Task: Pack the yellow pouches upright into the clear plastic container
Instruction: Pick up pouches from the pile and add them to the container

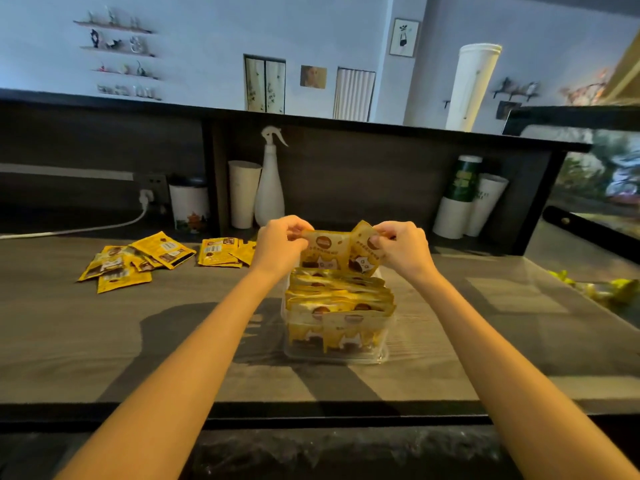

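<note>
Two bare forearms (pixel 194 358) reach out over the dark wood-grain counter (pixel 104 341) and meet above the far end of the clear plastic container (pixel 346 356). The left hand (pixel 280 244) pinches the top corner of one flat yellow pouch printed with a cat face (pixel 323 252). The right hand (pixel 403 247) pinches the top of a second yellow pouch (pixel 363 254), which tilts and overlaps the first one's edge. Both hang upright from the fingers. Whether their lower edges touch the row below, I cannot tell.

Directly beneath the grip and running back toward the camera, the container holds a tight row of packed yellow pouches (pixel 339 296) standing on edge, tops above the rim. It looks nearly full. The free slot, as I judge it, is at the far end, right under the held pair.

Well to the left of the grip, a loose heap of yellow pouches (pixel 131 261) lies flat on the counter. Nearer the left hand is a small stack (pixel 221 252) of more. Most of the packing appears done, yet a fair number wait, and they may not all fit. Behind the grip stands a white spray bottle (pixel 270 188).
</note>
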The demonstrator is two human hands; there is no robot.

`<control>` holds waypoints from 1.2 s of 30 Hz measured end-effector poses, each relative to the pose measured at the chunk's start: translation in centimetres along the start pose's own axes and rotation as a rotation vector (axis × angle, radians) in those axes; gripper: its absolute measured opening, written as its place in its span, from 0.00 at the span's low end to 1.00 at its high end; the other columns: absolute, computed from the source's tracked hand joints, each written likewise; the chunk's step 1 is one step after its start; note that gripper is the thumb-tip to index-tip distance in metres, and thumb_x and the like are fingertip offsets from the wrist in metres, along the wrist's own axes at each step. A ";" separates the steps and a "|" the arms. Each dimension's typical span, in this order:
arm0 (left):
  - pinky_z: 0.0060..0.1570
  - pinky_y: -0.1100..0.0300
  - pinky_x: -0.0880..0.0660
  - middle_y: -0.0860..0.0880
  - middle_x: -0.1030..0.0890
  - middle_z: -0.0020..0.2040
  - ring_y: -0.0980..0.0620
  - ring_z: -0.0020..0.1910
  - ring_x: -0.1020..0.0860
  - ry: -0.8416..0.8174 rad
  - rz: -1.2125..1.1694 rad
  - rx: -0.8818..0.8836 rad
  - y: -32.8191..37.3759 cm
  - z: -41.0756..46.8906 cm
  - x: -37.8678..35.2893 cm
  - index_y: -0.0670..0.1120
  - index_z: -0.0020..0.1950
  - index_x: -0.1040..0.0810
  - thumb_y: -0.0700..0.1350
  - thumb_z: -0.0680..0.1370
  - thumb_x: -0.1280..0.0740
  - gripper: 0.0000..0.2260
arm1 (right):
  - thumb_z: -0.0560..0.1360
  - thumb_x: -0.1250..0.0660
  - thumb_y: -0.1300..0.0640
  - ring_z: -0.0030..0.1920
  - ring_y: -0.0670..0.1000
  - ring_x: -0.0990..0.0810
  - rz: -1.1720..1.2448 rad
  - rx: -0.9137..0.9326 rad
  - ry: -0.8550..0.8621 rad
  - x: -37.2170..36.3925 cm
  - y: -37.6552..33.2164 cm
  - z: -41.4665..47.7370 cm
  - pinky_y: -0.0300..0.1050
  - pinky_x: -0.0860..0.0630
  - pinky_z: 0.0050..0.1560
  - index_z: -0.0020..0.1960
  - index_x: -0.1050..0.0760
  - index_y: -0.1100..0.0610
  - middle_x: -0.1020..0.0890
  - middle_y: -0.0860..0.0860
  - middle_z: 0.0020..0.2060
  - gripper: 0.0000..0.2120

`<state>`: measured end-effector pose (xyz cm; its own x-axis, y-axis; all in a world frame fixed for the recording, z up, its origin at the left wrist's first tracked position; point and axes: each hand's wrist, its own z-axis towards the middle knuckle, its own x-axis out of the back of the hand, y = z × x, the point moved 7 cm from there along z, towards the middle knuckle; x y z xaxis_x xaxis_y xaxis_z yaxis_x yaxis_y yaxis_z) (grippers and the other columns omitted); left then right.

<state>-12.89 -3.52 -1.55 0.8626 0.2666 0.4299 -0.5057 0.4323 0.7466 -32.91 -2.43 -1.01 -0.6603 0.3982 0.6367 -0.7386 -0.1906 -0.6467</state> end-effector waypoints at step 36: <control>0.42 0.62 0.34 0.49 0.29 0.31 0.56 0.33 0.31 -0.870 0.226 0.217 -1.3 -0.7 -5.9 0.45 0.31 0.27 0.41 0.79 0.42 0.16 | 0.79 0.43 0.63 0.58 0.49 0.24 -0.018 0.042 -0.517 -4.4 0.1 -1.2 0.41 0.29 0.56 0.63 0.25 0.59 0.22 0.55 0.60 0.15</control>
<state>-17.30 -5.08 -5.40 0.4942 -0.4538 0.7415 -0.7256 0.2544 0.6393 -29.92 -3.09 -4.33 -0.6203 -0.0913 0.7791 -0.7485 -0.2282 -0.6227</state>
